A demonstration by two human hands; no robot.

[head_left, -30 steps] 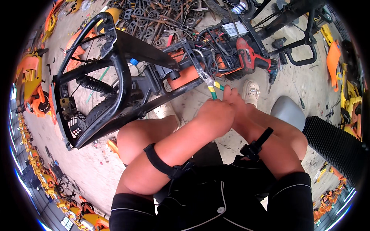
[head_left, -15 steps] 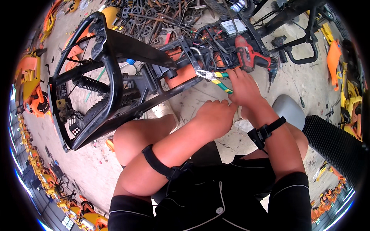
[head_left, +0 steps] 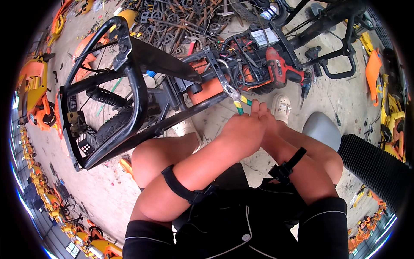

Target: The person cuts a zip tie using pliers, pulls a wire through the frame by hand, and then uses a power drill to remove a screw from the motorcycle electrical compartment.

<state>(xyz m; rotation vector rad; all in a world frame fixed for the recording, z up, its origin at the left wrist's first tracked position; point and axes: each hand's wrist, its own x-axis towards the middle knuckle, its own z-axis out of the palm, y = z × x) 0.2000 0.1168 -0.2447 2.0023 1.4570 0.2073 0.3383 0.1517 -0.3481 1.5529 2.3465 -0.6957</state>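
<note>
Pliers with green and yellow handles (head_left: 238, 105) have their metal jaws against the end of a crossbar (head_left: 215, 67) on a black vehicle frame (head_left: 172, 121). My left hand (head_left: 243, 133) is closed at the end of one handle. My right hand (head_left: 266, 123) is closed around the other handle, its fingers beside my left hand. The handles stand slightly apart. Whatever the jaws grip is too small to make out. Close to the jaws lie an orange panel (head_left: 206, 90) and loose wiring (head_left: 235, 71) inside the frame.
A red and black power drill (head_left: 279, 69) rests on the frame's right part. A second drill (head_left: 313, 54) lies behind it, near a screwdriver (head_left: 337, 120). Rusty metal parts (head_left: 177, 21) are piled at the back. A grey seat (head_left: 322, 131) stands right of my knee.
My right hand has drawn back toward me, meeting my left hand at the handles. The pliers have swung more upright, jaws still at the crossbar. My left hand has closed at a handle.
</note>
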